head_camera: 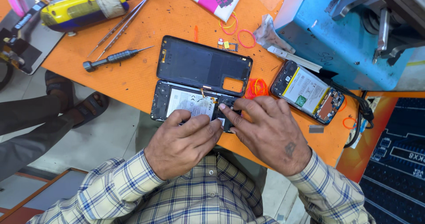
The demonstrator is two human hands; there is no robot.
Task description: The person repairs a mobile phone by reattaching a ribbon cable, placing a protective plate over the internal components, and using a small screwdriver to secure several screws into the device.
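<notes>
On orange bench, left hand (179, 142) and right hand (265, 131) pinch opened black phone (186, 104); board work underway, next needs fine fingertip grip.

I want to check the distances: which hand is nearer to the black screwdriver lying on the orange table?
Left. The left hand rests on the opened phone, below and right of the black screwdriver. The right hand lies farther right, beyond the left hand.

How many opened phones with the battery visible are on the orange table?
2. One opened phone lies under both hands at the table's near edge; the other opened phone lies to the right, beside the blue machine.
</notes>
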